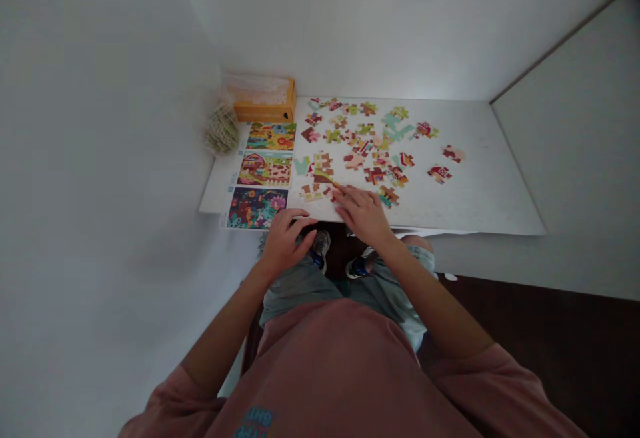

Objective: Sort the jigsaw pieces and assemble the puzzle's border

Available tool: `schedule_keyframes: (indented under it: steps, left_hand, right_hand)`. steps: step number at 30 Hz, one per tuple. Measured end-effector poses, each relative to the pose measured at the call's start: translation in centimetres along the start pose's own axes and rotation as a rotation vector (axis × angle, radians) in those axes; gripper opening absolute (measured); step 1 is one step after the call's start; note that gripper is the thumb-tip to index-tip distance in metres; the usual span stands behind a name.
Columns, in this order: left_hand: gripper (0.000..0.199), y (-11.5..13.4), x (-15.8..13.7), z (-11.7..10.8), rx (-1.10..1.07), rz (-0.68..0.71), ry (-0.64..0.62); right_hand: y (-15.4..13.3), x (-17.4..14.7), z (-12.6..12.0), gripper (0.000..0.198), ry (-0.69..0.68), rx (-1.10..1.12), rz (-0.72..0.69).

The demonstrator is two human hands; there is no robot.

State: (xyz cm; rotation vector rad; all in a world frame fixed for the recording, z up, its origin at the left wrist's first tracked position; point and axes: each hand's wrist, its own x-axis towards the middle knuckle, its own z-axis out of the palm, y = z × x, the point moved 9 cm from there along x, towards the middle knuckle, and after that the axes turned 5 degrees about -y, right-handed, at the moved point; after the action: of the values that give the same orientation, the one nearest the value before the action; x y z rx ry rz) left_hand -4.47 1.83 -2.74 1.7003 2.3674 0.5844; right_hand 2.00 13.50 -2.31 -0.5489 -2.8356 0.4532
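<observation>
My left hand (287,243) rests at the front edge of the white table (480,198), fingers loosely spread and holding nothing, just below the dark picture card (257,208). My right hand (366,217) lies on the table with fingers extended. Its fingertips are beside several jigsaw pieces, among them a green and brown piece (323,176); whether they touch one I cannot tell. To the right of that hand lies a piece with a striped figure (389,197). Many more loose puzzle pieces, such as a red barn piece (439,173), are scattered across the middle of the table.
At the left edge are a farm picture card (266,169) and a lion picture card (271,137). Behind them stands an orange box (267,101) with clear plastic on it. A bundle in clear wrap (221,130) sits at the far left. White walls border the table.
</observation>
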Motion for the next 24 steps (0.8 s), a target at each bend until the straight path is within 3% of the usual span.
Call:
schedule_keyframes:
  steps: [5, 10, 15, 20, 24]
  left_hand:
    - [0.029, -2.5, -1.2, -0.3, -0.063, -0.067, 0.071]
    - [0.033, -0.5, 0.3, 0.3, -0.066, -0.008, 0.029]
    - [0.04, 1.6, 4.0, 0.4, -0.011, 0.03, 0.052]
    - [0.042, 1.5, 7.9, 0.9, 0.053, -0.005, 0.126]
    - [0.043, 1.2, 9.1, 1.8, 0.074, -0.043, 0.127]
  right_hand:
    - [-1.9, 0.0, 1.3, 0.045, -0.071, -0.117, 0.041]
    - [-2.0, -0.5, 0.6, 0.046, -0.093, -0.13, 0.048]
    - [0.7, -2.4, -0.7, 0.044, -0.066, -0.113, 0.102]
    - [5.2, -4.8, -1.7, 0.039, -0.018, -0.129, 0.202]
    - [6.5, -6.0, -1.7, 0.04, -0.049, -0.138, 0.188]
